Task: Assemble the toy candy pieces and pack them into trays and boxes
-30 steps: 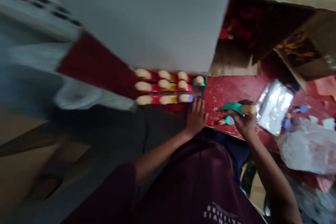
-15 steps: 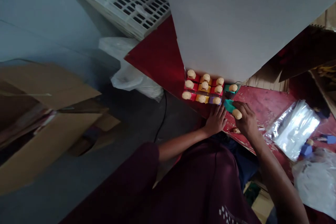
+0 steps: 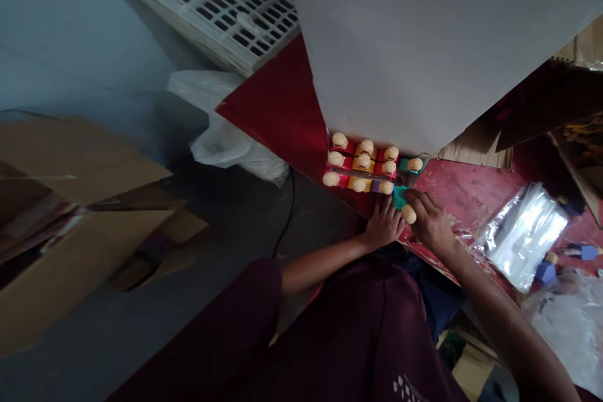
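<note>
Several small figures with round cream heads stand in rows on the red table, among them a red one (image 3: 340,140), a yellow one (image 3: 359,184) and a purple one (image 3: 385,188). A green figure (image 3: 414,164) stands at the right end of the rows. My right hand (image 3: 431,221) grips another green figure (image 3: 399,196), tilted, its head toward me. Beside it, my left hand (image 3: 384,224) rests at the table edge below the purple figure, its fingers apart and holding nothing.
A large pale board (image 3: 424,44) borders the rows. Clear plastic bags (image 3: 522,235) and loose purple pieces (image 3: 546,271) lie to the right. A white crate (image 3: 217,12) is at upper left, an open cardboard box (image 3: 85,245) at far left.
My right hand has moved left with the green figure, closer to my left hand. The head of that figure now points more toward me. The view has shifted slightly.
</note>
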The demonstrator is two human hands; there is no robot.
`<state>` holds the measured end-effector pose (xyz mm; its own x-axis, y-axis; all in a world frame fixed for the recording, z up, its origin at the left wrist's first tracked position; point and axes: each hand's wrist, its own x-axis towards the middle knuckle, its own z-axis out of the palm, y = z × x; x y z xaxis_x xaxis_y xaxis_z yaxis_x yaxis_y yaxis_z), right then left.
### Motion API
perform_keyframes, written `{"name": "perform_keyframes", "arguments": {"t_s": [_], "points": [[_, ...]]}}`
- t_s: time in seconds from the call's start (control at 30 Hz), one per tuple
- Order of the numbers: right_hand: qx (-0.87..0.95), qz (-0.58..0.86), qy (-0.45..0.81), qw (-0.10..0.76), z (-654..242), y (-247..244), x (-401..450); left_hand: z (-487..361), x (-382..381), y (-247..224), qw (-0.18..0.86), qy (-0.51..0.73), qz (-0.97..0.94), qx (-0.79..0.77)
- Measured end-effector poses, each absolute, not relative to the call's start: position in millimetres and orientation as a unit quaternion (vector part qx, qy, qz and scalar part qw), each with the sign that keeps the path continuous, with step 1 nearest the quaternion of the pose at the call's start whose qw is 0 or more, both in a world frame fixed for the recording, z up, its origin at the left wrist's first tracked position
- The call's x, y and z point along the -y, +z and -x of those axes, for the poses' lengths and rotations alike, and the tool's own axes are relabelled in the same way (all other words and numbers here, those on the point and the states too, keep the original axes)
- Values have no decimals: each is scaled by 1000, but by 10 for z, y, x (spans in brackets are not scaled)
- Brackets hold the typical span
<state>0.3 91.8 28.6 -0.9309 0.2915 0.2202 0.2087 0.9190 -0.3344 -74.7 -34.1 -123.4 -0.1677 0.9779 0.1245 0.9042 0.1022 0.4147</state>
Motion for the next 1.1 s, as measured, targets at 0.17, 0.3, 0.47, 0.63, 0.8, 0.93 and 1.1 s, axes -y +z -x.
{"name": "perform_keyframes", "arguments": {"t_s": [0.17,0.3,0.47,0.63,0.8,0.93,1.1], "points": [[953,234,161,108,122,157,-1013,740,339,-1246,71,204,-636,-741],[931,284,179,142,198,51,-1067,747,326,-1233,73,191,-637,-743],[879,318,160,318,229,-113,-915,764,319,-1206,87,181,-641,-741],[866,341,164,328,295,-165,-898,767,321,-1200,94,176,-640,-742],[881,349,224,229,-378,-77,-926,733,327,-1256,94,180,-628,-751],[921,355,157,39,-1285,-191,-747,707,341,-1268,80,179,-628,-753],[923,376,71,-33,-1800,-504,-594,707,353,-1253,60,177,-629,-754]]}}
